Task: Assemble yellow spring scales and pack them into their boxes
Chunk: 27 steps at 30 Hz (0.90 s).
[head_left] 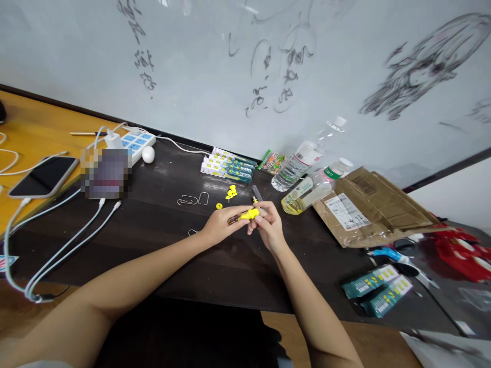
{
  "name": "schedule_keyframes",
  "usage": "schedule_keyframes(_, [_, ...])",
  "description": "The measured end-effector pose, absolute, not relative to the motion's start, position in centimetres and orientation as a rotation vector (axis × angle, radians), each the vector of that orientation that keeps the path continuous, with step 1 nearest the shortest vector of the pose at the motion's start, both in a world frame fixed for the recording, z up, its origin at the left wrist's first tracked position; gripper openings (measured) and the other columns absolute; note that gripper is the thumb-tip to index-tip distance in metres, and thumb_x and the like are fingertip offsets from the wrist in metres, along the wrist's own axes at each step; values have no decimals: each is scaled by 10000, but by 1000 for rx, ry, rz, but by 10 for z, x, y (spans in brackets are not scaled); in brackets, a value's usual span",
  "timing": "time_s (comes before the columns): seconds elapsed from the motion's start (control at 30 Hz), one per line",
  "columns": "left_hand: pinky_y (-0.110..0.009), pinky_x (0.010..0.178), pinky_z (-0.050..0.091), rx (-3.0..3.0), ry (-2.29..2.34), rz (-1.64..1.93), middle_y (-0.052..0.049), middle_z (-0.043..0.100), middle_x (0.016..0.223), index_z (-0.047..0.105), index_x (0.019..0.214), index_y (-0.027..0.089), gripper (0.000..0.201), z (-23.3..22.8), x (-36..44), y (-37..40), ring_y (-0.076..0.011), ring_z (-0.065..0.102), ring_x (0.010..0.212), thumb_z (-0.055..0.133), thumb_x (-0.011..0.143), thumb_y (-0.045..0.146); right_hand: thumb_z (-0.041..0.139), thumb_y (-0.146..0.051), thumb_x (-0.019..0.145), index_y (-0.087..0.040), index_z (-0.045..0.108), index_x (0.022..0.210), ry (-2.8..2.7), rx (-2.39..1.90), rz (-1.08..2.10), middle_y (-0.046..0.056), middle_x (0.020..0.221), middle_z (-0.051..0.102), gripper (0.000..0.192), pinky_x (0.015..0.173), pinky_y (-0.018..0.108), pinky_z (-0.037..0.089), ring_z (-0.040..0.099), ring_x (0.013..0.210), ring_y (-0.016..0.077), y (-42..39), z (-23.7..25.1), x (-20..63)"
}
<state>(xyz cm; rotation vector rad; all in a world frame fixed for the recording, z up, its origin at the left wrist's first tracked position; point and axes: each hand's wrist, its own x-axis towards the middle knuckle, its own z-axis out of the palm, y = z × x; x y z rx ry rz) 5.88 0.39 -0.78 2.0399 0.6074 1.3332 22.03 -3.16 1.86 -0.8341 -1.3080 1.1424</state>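
Observation:
My left hand and my right hand meet over the dark table, both gripping a small yellow utility knife held level between the fingertips. Loose yellow plastic parts and a small yellow ring lie just beyond my left hand. A dark grey piece lies on the table past my right hand. Metal clips rest to the left of the yellow parts.
Several boxed knife packs sit by the whiteboard wall, two more packs lie at the right front. Two plastic bottles, a cardboard package, a power strip, a phone and white cables surround the work spot.

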Motion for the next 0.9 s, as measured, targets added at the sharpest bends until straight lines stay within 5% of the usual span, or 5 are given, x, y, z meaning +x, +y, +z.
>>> schedule_keyframes(0.47, [-258,697,532,2036,582,1339,-72,715,999,621,1169,179,331,-4,58,3,-138,659,768,563,876,321,642,-371,810,-189,543,944,-1404,-880,1138,-55,543,604,247,492,259,509,565,446,107,-29,20,230])
schedule_keyframes(0.77, [-267,747,536,2133,537,1371,-82,709,1044,618,1169,175,328,-2,58,0,-141,672,815,564,881,322,680,-393,779,-230,375,775,-1297,-854,1103,-137,369,470,345,422,231,476,412,300,74,-31,18,217])
schedule_keyframes(0.9, [-280,784,536,2162,547,1386,-87,703,1062,623,1150,167,315,-6,59,4,-158,672,885,568,879,319,695,-380,760,-223,441,861,-1259,-828,1139,-127,419,497,315,436,235,492,434,336,74,-31,18,216])
